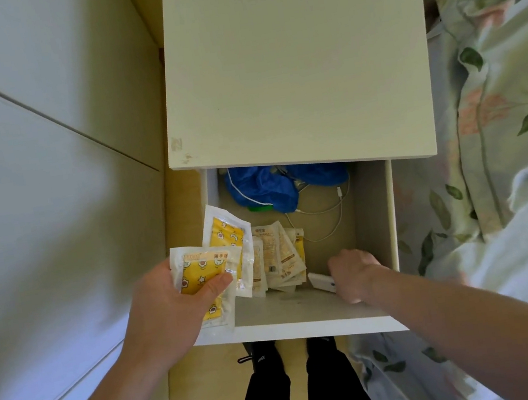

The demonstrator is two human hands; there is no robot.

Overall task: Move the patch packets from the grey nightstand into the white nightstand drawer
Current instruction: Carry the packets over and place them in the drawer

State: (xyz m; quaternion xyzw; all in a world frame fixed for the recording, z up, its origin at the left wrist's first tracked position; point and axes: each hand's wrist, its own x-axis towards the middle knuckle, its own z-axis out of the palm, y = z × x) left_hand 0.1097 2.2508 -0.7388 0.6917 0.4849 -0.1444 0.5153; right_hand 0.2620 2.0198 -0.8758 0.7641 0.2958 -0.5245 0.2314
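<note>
Left hand (168, 303) clamps yellow packets (212, 265) over drawer (309, 326) left rim. Right hand (352, 275) inside drawer, fingers curled, grip unclear. Step: depositing. Next: lower, release onto packets (279, 255) already in drawer.

Pale panelled wall (28, 166) at left, floral bedding (502, 130) at right, yellowish floor (189, 399) below.
</note>
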